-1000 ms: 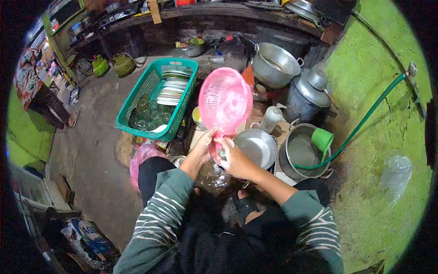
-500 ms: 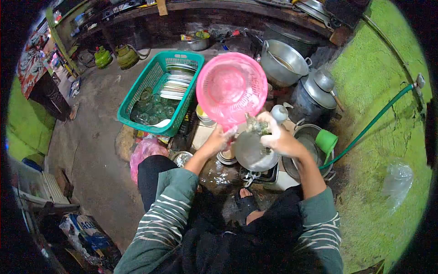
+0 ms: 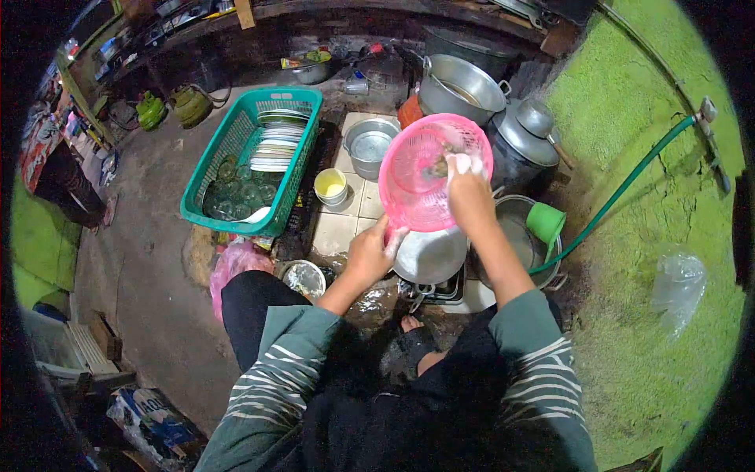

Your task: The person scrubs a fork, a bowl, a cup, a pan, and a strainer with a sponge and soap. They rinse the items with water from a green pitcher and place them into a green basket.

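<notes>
My left hand (image 3: 373, 256) grips the near-left rim of a pink plastic colander (image 3: 403, 177), which is tilted with its inside showing. Reaching into it from the right, my right hand (image 3: 469, 193) has its fingers closed on a greyish-green scrubbing pad (image 3: 439, 167), slightly blurred and pressed to the inner wall. Soap suds whiten the right fingers. Just beneath the colander lies a round metal pan (image 3: 429, 258), partly covered by it. A white tub with suds (image 3: 303, 280) stands to the left of the pan, near my knee.
A green dish basket (image 3: 263, 228) holds plates and glasses. On the tiles stand a small metal pot (image 3: 373, 148) and a yellow-lined cup (image 3: 331, 187). Large pots (image 3: 464, 88) fill the back right. A green dipper (image 3: 545, 223) and a green hose (image 3: 621, 206) are at right.
The colander has come lower and to the right, uncovering the small pot and cup. My right hand has moved up from over the pan into the colander with the scrubbing pad.
</notes>
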`<state>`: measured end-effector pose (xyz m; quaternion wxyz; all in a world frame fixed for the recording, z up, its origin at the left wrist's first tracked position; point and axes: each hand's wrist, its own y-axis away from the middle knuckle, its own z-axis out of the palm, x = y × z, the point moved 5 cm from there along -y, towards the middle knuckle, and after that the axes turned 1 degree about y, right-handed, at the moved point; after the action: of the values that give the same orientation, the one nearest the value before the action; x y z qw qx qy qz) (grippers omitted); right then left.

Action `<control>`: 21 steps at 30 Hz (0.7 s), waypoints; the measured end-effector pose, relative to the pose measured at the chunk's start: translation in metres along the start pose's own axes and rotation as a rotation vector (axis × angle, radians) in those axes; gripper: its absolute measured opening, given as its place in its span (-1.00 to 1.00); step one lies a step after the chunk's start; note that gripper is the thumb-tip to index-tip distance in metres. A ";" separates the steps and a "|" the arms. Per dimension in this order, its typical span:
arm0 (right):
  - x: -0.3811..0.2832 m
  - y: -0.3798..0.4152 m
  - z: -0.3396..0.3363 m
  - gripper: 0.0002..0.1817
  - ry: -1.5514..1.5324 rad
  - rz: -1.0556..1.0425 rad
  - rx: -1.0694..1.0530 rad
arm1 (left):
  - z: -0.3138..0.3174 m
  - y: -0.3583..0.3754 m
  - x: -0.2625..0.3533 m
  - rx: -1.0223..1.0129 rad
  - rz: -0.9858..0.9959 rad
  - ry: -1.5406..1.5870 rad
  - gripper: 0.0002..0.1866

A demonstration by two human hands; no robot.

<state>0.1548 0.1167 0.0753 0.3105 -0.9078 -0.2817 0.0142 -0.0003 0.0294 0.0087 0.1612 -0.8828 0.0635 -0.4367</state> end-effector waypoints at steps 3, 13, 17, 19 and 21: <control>-0.020 0.011 0.022 -0.66 0.012 0.105 0.009 | -0.008 0.003 0.000 0.077 0.047 -0.087 -0.68; -0.059 0.016 0.025 -0.70 -0.824 0.212 -0.001 | -0.025 -0.002 0.014 0.094 0.123 -0.188 -0.64; -0.038 0.005 0.036 -0.72 -0.129 0.072 -0.216 | -0.033 0.002 0.014 0.141 0.103 -0.317 -0.63; -0.010 -0.006 0.036 -0.75 -0.010 0.024 -0.169 | -0.031 0.001 0.014 0.073 0.032 -0.309 -0.61; 0.003 -0.017 0.031 -0.78 0.113 -0.027 -0.118 | -0.032 -0.001 0.011 0.010 -0.038 -0.300 -0.60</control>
<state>0.1425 0.1466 0.0603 0.2722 -0.9199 -0.2763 -0.0577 -0.0186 0.0200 0.0357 0.1650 -0.9383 0.0199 -0.3033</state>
